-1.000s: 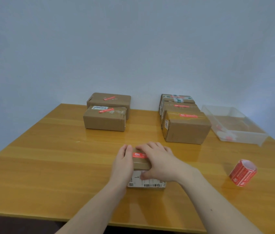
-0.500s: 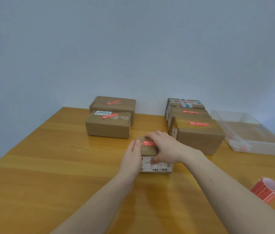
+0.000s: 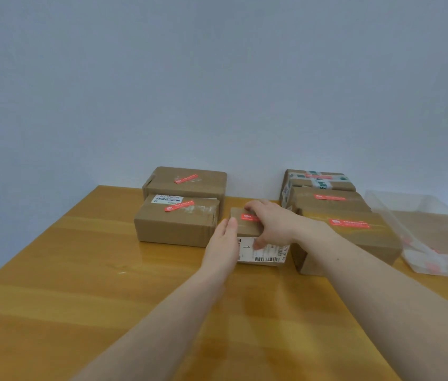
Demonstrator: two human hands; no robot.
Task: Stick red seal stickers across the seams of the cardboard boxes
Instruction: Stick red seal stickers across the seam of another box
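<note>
Fingers (image 3: pixel 253 209) over small box (image 3: pixel 244 229)

A plain pale blue-grey wall (image 3: pixel 217 78) is filling the upper half of the view, unmarked. A glossy honey-coloured wooden table (image 3: pixel 52 298) is standing against it, its far edge meeting the wall. Soft even light is reflecting faintly off the tabletop's varnish.

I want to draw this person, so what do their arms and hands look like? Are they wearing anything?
Both arms are bare all the way up, with no sleeves in view. The left hand and the right hand have no gloves, rings, watch or bracelet that can be seen. The fingers are bare too. The right forearm has a couple of tiny dark spots, like moles.
</note>
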